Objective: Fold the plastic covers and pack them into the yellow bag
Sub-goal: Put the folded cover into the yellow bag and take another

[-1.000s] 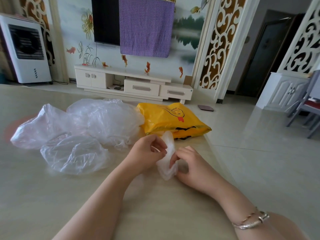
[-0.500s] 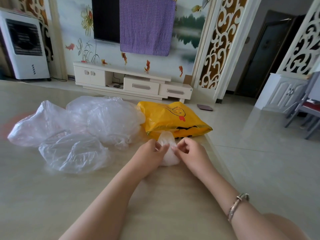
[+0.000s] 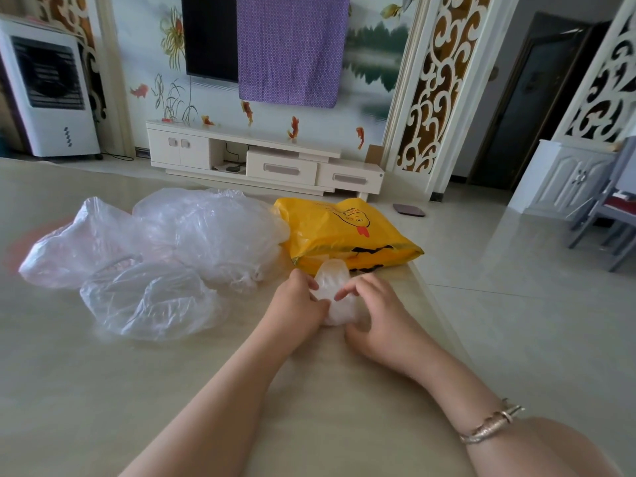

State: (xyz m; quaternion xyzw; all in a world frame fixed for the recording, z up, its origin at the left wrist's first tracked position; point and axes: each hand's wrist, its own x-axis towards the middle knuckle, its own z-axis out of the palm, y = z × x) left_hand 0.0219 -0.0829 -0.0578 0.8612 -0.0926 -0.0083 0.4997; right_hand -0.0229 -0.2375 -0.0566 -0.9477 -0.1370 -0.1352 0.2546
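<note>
Lying at frame centre, a small folded clear crinkled plastic cover (image 3: 333, 290) is pinched between the left hand (image 3: 296, 304) and right hand (image 3: 378, 315), just below the glossy yellow plastic bag (image 3: 340, 232).

You've got a beige table (image 3: 103, 390) up front, and behind it a white TV cabinet (image 3: 261, 160) against the painted wall. A wall TV (image 3: 210, 36) hangs above, half covered by a purple cloth (image 3: 292, 49). White air cooler (image 3: 48, 87) far left, grey chair (image 3: 609, 215) far right, small dark scale (image 3: 409, 210) on the floor.
</note>
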